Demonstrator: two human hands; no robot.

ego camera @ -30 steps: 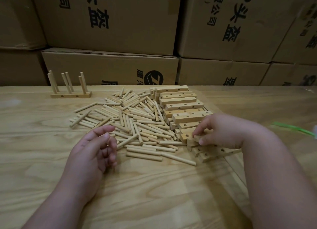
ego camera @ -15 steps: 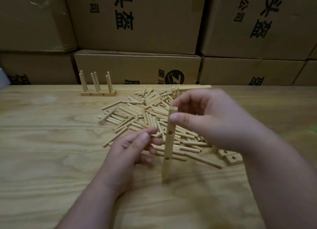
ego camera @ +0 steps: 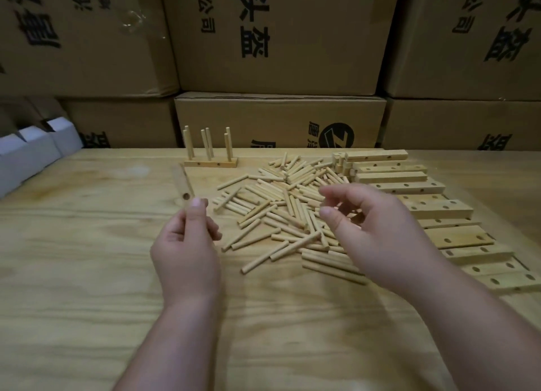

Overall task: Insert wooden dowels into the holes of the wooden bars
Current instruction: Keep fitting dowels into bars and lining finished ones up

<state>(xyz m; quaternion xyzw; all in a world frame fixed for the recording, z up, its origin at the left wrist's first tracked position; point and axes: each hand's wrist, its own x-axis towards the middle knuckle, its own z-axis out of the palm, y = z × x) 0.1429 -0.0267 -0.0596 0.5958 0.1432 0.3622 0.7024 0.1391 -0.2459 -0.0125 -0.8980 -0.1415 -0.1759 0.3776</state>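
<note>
At the far left, white cardboard boxes [ego camera: 29, 150] sit on the edge of the wooden table [ego camera: 73, 259]. Next comes a blurred wooden bar [ego camera: 183, 182], pinched at its near end by the left hand [ego camera: 187, 244] — thumb and forefinger closed on it, the other fingers curled under. Its long axis runs away from the person, leaning a little to the left, and one hole shows just above the fingertips. Behind it a finished bar with six dowels [ego camera: 210, 149] stands upright near the brown cartons [ego camera: 278, 39].

In the middle lies the pile of loose dowels [ego camera: 281, 209], scattered at all angles, mostly flat on the table. The right hand [ego camera: 377, 232] hovers over the pile's right part, fingers half curled with thumb and forefinger apart; it appears to hold nothing, though blur leaves some doubt. To its right, the stack of undrilled-side-up bars [ego camera: 424, 206] fans out towards the table's right edge.

The dowels lie directly beneath the right hand and to the right of the held bar — so the right hand is the nearer one to pick a dowel and carry it leftward to the bar's hole.
</note>
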